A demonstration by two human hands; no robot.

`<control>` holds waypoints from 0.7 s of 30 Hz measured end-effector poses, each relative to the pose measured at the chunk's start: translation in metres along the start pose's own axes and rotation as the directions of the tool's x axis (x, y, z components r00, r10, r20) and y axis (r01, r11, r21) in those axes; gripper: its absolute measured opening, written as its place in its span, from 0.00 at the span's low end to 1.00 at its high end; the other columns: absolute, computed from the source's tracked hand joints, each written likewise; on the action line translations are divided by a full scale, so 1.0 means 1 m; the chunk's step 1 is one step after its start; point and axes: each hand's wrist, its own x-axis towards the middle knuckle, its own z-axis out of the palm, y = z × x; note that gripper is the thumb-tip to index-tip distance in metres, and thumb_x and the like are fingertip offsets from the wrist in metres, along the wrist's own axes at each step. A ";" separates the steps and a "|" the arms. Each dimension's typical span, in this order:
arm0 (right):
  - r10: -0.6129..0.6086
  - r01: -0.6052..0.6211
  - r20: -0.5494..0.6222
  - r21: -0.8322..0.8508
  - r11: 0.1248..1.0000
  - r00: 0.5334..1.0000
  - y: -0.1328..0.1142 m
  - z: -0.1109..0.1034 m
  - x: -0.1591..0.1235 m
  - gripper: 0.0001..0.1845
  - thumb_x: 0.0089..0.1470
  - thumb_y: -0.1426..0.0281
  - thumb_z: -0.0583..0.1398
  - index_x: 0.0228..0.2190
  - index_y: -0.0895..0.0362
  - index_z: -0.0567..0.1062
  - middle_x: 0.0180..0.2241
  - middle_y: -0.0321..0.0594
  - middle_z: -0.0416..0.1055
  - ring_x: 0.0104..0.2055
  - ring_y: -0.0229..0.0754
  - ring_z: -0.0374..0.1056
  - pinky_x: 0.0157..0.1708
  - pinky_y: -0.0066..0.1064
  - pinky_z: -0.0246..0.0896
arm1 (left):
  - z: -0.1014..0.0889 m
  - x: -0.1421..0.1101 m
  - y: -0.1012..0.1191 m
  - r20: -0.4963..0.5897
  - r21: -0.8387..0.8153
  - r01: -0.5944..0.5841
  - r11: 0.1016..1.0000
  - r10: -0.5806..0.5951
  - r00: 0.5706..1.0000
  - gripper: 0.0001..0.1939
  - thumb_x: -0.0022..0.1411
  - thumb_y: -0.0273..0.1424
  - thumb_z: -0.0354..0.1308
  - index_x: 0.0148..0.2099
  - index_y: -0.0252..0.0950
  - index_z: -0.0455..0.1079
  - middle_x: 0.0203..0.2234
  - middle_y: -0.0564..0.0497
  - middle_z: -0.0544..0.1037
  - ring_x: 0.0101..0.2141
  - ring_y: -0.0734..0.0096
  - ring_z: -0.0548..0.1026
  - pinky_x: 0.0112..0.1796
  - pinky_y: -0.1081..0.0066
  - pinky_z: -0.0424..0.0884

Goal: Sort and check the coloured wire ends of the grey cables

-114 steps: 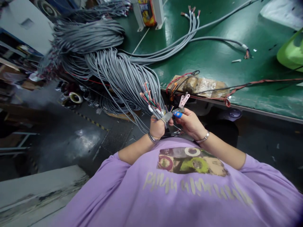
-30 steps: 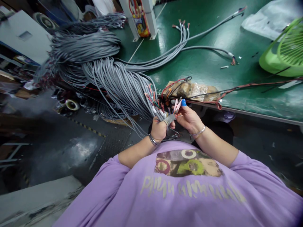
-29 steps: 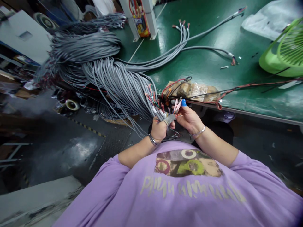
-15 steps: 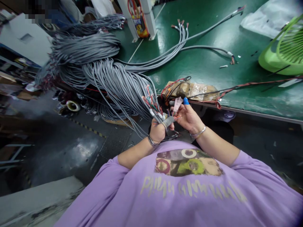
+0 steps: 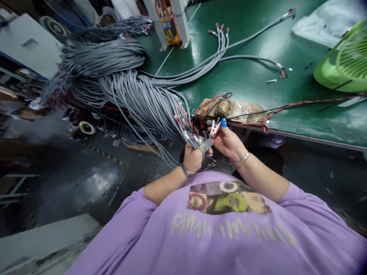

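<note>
The green counter point(image 5: 249, 84) bears a gray cable bundle point(image 5: 143, 93), draped over its edge. Beside it, the left hand point(image 5: 192, 157) clutches cable ends point(image 5: 193, 140); the right hand point(image 5: 231, 145), fingers curled, touches a pink clip point(image 5: 214, 129); I cannot tell whether it grips.

The cable bundle point(image 5: 143, 97) lies left of the block point(image 5: 249, 110), which sits at the near edge of the table point(image 5: 229, 78).
</note>
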 end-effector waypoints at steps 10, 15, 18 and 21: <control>-0.073 0.087 -0.101 0.133 0.987 0.992 0.002 0.004 0.005 0.31 0.49 0.37 0.63 0.36 0.52 0.76 0.26 0.38 0.74 0.31 0.45 0.69 0.32 0.39 0.65 | -0.001 0.002 -0.002 -0.018 0.007 0.012 1.000 -0.011 1.000 0.23 0.48 0.46 0.72 0.21 0.34 0.69 0.16 0.54 0.74 0.16 0.77 0.71 0.21 0.74 0.73; -0.030 0.042 -0.077 0.160 0.986 0.997 0.005 0.002 0.004 0.32 0.50 0.35 0.60 0.35 0.52 0.76 0.27 0.38 0.75 0.29 0.43 0.68 0.29 0.36 0.64 | 0.000 0.000 0.000 -0.024 -0.027 0.006 1.000 -0.007 1.000 0.23 0.48 0.47 0.71 0.22 0.34 0.70 0.15 0.54 0.74 0.17 0.77 0.71 0.21 0.74 0.72; -0.008 0.030 -0.088 0.242 0.970 0.996 0.005 0.000 0.002 0.31 0.50 0.36 0.61 0.32 0.51 0.76 0.28 0.36 0.76 0.27 0.39 0.66 0.28 0.32 0.64 | -0.002 -0.002 0.000 -0.023 -0.039 0.002 0.999 -0.003 1.000 0.23 0.48 0.48 0.72 0.22 0.34 0.70 0.16 0.54 0.74 0.17 0.77 0.71 0.21 0.74 0.72; 0.015 0.002 -0.064 0.257 0.966 0.998 0.004 -0.002 -0.002 0.32 0.51 0.35 0.59 0.32 0.52 0.76 0.30 0.37 0.77 0.27 0.38 0.66 0.28 0.31 0.64 | -0.007 -0.006 -0.001 -0.031 -0.017 -0.010 1.000 0.009 0.999 0.23 0.48 0.49 0.72 0.22 0.35 0.71 0.16 0.54 0.74 0.17 0.78 0.71 0.22 0.75 0.71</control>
